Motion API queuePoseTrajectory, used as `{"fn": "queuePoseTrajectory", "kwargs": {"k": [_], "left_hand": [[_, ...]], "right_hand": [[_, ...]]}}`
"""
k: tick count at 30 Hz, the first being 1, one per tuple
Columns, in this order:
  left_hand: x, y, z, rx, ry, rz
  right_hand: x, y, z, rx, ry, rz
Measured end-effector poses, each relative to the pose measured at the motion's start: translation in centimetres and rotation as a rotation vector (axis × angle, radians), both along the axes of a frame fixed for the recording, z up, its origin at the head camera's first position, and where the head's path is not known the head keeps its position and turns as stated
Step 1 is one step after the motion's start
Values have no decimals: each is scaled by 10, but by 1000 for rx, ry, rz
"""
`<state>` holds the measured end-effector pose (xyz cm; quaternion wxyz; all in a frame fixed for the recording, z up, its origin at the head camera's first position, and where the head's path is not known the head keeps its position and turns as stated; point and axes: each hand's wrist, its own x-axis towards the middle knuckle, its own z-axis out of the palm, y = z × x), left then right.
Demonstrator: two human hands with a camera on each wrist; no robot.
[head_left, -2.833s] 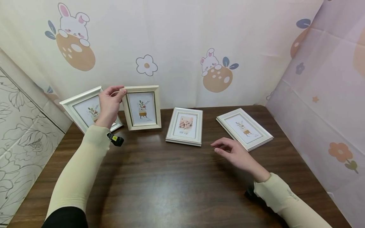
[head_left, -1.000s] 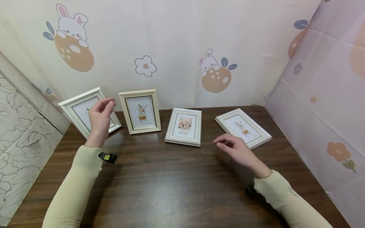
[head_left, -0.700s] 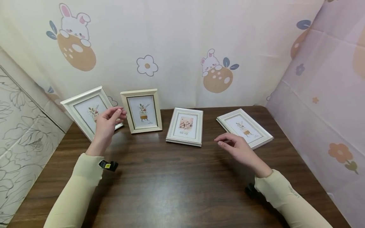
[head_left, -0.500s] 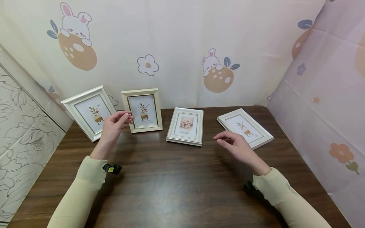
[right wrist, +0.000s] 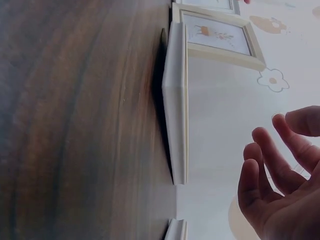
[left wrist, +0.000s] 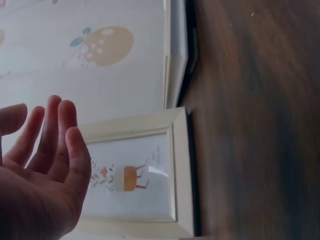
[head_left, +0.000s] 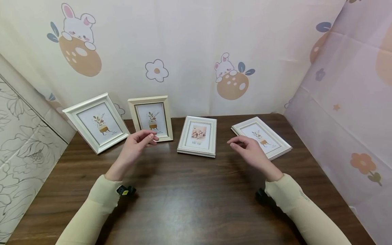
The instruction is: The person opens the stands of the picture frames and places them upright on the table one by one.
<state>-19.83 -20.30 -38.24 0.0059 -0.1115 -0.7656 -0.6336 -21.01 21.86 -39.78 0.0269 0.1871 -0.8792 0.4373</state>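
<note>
Grips nothing in left hand (head_left: pixel 134 147) or right hand (head_left: pixel 251 152), with fingers loosely bent, slightly apart; pinch edges of far-right white frame (head_left: pixel 269 136). Seems light, stiff, maybe fragile.

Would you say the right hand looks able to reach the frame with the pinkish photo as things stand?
Probably yes: the right hand holds nothing, its fingers point toward the frame with the pinkish photo, and nothing visible stands between them.
</note>
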Motion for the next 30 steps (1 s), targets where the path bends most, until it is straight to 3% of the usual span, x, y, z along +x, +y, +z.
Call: {"fn": "queuePoseTrajectory", "kwargs": {"k": [8, 12, 16, 24, 30], "left_hand": [[7, 3, -1, -140, -11, -61], [11, -1, -5, -160, -24, -123], [19, -7, -12, -179, -33, -180], [36, -23, -24, -348, -67, -231], [43, -21, -25, -349, -78, -252]], "right_hand": [[-19, -7, -5, 29, -38, -28], [-29, -13, -6, 32, -37, -47], [-39, -18, -9, 13, -36, -57], [-59, -21, -9, 9, -67, -114], [-75, -23, -9, 3, -60, -140]]}}
